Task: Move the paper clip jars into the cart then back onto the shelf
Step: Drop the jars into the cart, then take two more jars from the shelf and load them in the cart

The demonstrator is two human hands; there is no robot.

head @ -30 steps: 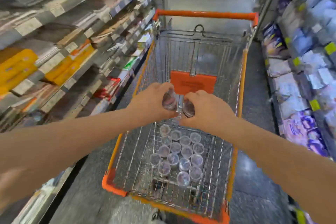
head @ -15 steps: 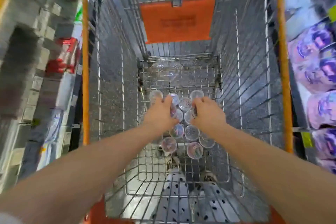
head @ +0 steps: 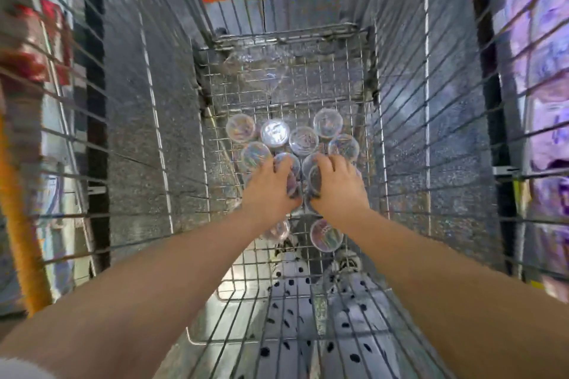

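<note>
Deep in the cart (head: 400, 138) now: left hand (head: 271, 191) curls round a jar (head: 292, 185), right hand (head: 338, 188) grips another, side by side amid the jars (head: 303, 140) standing on the wire floor, likely packed tight so none tip

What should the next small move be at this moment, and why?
Probably ease both hands down the last bit and loosen the fingers. The left hand and right hand each grip a jar down among the jars standing on the cart floor, so release into the cluster looks due.
</note>
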